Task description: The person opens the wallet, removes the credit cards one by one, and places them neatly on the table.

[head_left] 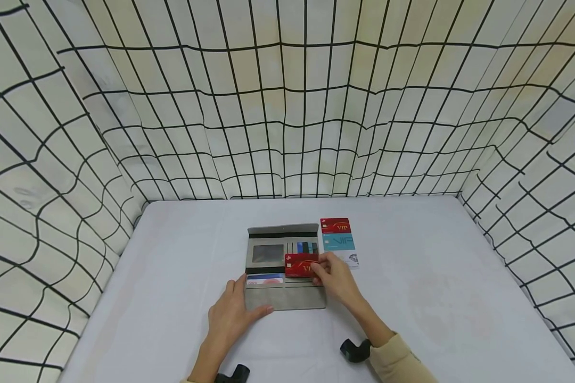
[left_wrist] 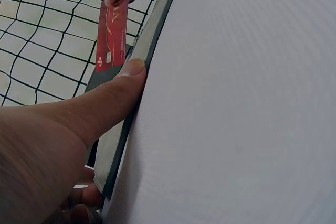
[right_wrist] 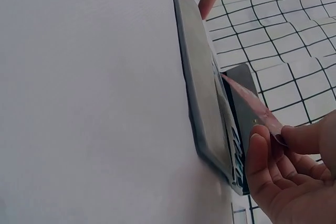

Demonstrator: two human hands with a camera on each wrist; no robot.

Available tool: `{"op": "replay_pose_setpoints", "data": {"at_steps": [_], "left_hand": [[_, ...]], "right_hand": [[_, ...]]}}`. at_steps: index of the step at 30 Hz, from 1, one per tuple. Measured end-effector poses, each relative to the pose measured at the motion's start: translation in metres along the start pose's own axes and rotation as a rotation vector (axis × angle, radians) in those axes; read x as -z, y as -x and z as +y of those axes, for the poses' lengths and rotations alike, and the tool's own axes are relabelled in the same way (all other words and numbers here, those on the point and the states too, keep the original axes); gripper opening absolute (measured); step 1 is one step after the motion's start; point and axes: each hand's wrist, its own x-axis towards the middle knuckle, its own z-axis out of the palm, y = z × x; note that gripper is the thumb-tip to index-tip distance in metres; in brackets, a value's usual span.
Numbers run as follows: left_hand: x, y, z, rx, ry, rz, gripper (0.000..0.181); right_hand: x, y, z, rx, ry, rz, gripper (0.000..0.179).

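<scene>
On the white table lies the unfolded grey wallet, likely light and pliable, its near left corner held by the left hand, thumb against fingers. Over its right half, the right hand pinches the red card by 1 short end, the best hold, for it should be stiff yet slippery.

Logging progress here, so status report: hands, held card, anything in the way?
Right hand pinching red VIP card over open wallet. Left hand around wallet's near-left corner. Nothing visibly in the way.
</scene>
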Motion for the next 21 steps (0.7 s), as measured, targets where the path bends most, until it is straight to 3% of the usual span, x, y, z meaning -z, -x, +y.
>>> {"op": "replay_pose_setpoints", "data": {"at_steps": [21], "left_hand": [[0.000,0.000,0.000,-0.013,-0.006,0.007,0.107]], "right_hand": [[0.029,0.009,0.021,-0.106,0.048,0.092,0.032]]}}
